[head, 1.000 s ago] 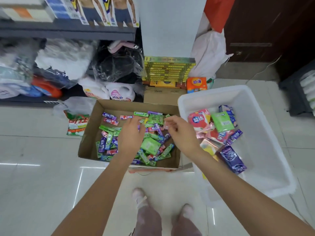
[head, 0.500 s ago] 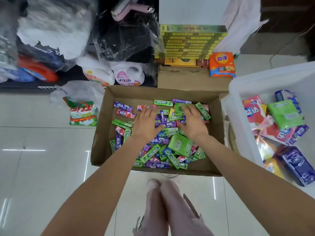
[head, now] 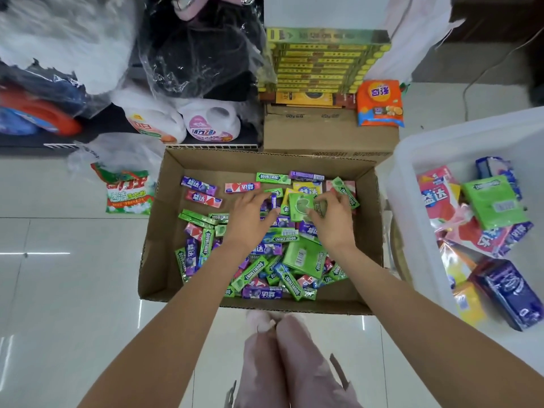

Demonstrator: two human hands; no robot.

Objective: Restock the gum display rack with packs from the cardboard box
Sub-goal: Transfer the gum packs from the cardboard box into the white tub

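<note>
A cardboard box [head: 164, 269] on the floor holds a loose heap of gum packs [head: 259, 272]. Both hands reach into it: the right hand [head: 331, 222] pinches a green pack [head: 298, 206]; the left hand [head: 250, 222] rests spread on the heap, grasping nothing. A white bin [head: 412, 219] stands right.

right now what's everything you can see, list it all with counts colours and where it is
cardboard box: one, brown, on the floor at centre
gum packs: dozens, green, purple, pink, loose in the box
green carton: one, in the box near the right forearm
white bin: one, at right, holding pink, green, blue, yellow cartons
yellow-green flat boxes: a stack, behind the box
orange packet: one, beside that stack
detergent jugs: two, white, back left
detergent bag: one, green and red, left floor
left hand: on the gum pile
right hand: fingers on a green pack
</note>
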